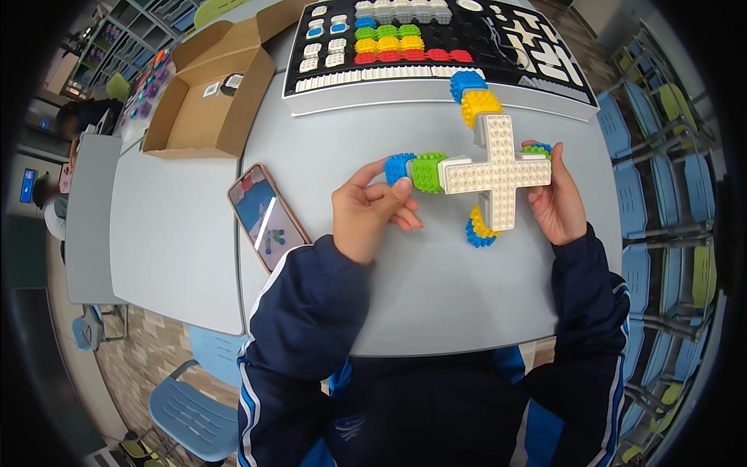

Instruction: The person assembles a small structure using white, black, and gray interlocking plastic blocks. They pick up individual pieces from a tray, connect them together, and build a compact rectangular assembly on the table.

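Both my hands hold up a building-block model with a white studded cross at its middle. Its left arm carries a green block and a blue block, and my left hand pinches that blue end between thumb and fingers. Around the right arm's end, where a bit of green and blue shows, my right hand is closed. A yellow block and a blue block extend from the far arm. Below the near arm, yellow and blue blocks are partly hidden by the cross.
A black-lined kit tray with rows of coloured and white blocks stands at the table's far side. Left of it is an open cardboard box. A phone showing a block model lies by my left forearm. Blue chairs line the right.
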Available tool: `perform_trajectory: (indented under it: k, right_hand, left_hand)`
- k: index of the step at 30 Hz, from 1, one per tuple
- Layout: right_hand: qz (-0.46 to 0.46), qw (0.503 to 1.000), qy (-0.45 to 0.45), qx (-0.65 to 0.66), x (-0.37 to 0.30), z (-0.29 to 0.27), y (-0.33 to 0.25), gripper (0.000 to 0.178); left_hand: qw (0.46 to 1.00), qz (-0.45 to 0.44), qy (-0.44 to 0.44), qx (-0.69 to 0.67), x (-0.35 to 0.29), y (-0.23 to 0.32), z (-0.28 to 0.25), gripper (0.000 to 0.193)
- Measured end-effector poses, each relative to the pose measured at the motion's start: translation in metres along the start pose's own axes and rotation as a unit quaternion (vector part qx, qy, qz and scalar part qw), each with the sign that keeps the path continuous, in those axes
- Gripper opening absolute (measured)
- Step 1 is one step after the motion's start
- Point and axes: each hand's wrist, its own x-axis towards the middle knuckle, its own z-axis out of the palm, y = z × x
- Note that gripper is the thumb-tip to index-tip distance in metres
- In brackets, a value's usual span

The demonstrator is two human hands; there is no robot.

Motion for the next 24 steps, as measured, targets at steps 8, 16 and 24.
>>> perform_trajectory:
  k: [8, 16, 24]
  right_hand:
    - [0.049, 0.967, -0.04, -0.246, -0.004, 0.001, -0.004, 0.064]
    - [0.097, 0.957, -0.082, -0.26, 0.004, -0.019, -0.002, 0.049]
    - [0.1, 0.96, -0.074, -0.249, 0.006, -0.018, -0.003, 0.04]
  left_hand:
    - [0.999, -0.022, 0.002, 0.05, 0.003, -0.009, -0.006, 0.052]
    - [0.992, -0.043, 0.004, 0.121, 0.008, -0.004, -0.012, 0.05]
    - [0.986, -0.04, 0.004, 0.164, 0.007, -0.004, -0.01, 0.05]
